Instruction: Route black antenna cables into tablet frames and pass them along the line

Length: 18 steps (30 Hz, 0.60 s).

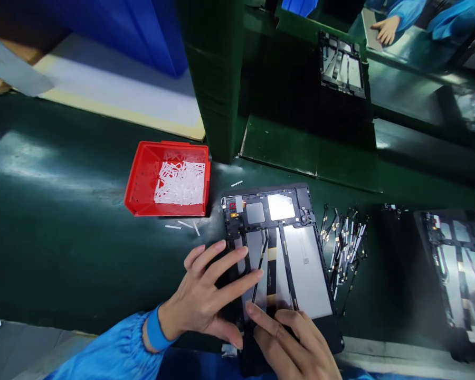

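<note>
An opened tablet (306, 264) lies before me, its inner metal plate, boards and flat cables exposed. My left hand (211, 290) rests on its left side with fingers spread; two fingertips touch near a thin black cable (261, 258). At the tablet's lower end is my right hand (288, 338), its index finger stretched to the lower end of that cable and its other fingers bent. Nothing shows in its grasp, and its thumb is hidden. A wide black ribbon cable (272, 264) runs down the middle between the hands.
A red bin (136, 198) of white strips (180, 184) stands left, with loose strips (186, 225) nearby. Right are a pile of thin cables (346, 243) and another opened tablet (465, 269). A third tablet (342, 66) lies beyond, near a co-worker's hand (388, 30). A green post (214, 79) rises behind the bin.
</note>
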Each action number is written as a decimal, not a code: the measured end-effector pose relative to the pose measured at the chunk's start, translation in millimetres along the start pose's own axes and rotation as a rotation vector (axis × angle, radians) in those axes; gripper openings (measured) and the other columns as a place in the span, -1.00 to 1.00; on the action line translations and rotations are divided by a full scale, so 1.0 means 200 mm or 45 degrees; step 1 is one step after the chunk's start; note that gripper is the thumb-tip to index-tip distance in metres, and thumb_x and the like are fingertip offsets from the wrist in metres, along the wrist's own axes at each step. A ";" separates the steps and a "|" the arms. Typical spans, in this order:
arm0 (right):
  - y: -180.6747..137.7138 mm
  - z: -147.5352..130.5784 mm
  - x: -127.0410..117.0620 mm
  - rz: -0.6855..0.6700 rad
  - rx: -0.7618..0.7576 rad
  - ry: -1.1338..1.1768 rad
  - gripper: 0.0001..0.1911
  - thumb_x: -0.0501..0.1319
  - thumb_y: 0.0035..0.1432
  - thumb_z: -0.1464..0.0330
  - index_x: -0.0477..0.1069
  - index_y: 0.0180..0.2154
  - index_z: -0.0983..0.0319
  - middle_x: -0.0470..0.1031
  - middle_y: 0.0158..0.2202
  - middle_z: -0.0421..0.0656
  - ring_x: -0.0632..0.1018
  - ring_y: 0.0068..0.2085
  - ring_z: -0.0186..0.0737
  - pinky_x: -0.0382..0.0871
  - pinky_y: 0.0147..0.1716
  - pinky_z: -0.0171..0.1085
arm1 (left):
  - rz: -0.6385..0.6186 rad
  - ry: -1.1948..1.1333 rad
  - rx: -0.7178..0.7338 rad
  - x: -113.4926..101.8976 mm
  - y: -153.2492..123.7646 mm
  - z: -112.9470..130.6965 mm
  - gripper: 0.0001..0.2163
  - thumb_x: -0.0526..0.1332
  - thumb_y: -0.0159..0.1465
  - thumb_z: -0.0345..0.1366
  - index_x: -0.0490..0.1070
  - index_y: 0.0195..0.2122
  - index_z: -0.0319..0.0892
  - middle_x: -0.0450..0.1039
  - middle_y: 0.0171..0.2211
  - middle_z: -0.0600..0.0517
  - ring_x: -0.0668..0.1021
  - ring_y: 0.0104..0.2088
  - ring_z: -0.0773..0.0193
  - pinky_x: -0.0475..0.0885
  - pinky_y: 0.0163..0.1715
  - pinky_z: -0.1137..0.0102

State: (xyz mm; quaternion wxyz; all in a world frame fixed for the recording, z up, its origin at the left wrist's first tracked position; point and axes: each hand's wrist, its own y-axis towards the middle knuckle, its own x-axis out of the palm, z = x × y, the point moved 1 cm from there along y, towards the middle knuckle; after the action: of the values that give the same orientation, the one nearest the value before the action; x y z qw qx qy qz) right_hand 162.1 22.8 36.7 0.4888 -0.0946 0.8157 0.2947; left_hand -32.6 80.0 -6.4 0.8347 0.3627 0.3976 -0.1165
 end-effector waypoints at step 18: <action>0.05 -0.01 -0.15 -0.579 -0.294 -0.125 -0.25 -0.21 0.37 -0.02 0.36 0.13 0.42 0.39 0.13 0.07 0.61 -0.45 -0.25 0.46 -0.53 -0.29 | -0.086 -0.017 -0.190 0.07 0.16 -0.06 -0.40 -0.33 0.37 0.10 0.37 0.17 0.10 0.07 0.36 0.04 0.03 0.36 -0.12 -0.10 0.25 -0.08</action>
State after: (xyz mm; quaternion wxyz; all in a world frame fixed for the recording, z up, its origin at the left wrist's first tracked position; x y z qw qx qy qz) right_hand 171.9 25.9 66.8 0.5675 -0.3163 0.7096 0.2727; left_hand -14.1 111.6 -5.8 0.8578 0.2850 0.4115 -0.1169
